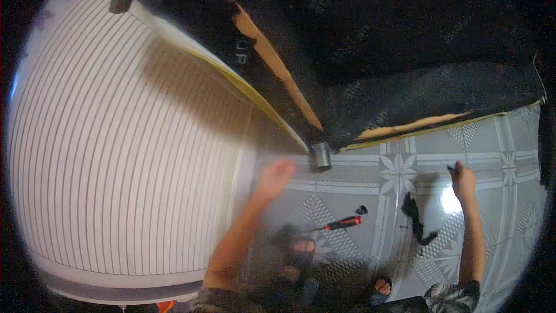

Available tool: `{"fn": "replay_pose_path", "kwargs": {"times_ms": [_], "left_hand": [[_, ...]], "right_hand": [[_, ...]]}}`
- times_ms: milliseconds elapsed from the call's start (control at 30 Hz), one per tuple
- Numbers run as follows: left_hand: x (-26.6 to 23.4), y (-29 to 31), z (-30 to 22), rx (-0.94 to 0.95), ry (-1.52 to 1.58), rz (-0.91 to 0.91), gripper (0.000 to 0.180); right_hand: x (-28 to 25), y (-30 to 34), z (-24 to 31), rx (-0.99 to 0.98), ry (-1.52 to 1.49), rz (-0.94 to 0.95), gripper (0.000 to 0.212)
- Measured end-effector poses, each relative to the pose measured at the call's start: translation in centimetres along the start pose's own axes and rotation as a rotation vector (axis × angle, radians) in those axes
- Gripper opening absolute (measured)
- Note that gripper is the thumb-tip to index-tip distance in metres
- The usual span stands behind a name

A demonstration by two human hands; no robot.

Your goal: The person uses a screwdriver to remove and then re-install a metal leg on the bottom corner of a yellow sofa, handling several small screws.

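My left hand (278, 175) is smeared by motion, a little to the left of a short metal leg (322, 156); its fingers cannot be made out. That leg sits at the corner of a piece of furniture (394, 104) covered in black fabric. Out to the right, my right hand (464, 181) is closed, with a small dark piece (451, 169) sticking out at the fingertips; its kind is too small to tell. Between my arms a red-and-black screwdriver (345, 223) lies on the floor, beside a small black piece (361, 210).
A crumpled black strip (418, 220) lies on the grey patterned tile floor (359, 188), left of my right forearm. At the left stands a striped wall (133, 168). Long openings along the furniture's black cover show a tan layer (269, 58). My feet are at the bottom.
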State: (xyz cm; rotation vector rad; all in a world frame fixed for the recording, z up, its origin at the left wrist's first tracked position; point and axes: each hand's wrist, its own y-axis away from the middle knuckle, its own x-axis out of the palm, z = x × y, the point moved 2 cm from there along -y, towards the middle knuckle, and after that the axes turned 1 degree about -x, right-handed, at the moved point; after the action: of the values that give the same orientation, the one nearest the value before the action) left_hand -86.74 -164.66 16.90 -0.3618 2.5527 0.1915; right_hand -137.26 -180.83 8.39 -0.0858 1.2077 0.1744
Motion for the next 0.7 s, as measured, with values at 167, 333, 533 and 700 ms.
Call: {"fn": "replay_pose_path", "kwargs": {"times_ms": [167,333,533,700], "left_hand": [[0.1,-3.9,-9.1,0.486,-0.608,-0.555,0.035],[-2.2,-7.6,-16.2,0.289,-0.952,-0.661,0.042],[-4.2,-7.1,-16.0,0.476,-1.094,-0.294,0.018],[-4.5,-6.3,-15.6,0.59,-0.897,-0.369,0.022]], "right_hand": [[0.5,4.0,-0.2,0.023,0.141,0.17,0.075],[1.8,3.0,7.0,-0.15,-0.102,0.222,0.044],[2.5,1.6,13.6,-0.415,-0.18,0.235,0.028],[-0.4,-1.9,25.7,-0.788,-0.438,0.004,0.037]]}}
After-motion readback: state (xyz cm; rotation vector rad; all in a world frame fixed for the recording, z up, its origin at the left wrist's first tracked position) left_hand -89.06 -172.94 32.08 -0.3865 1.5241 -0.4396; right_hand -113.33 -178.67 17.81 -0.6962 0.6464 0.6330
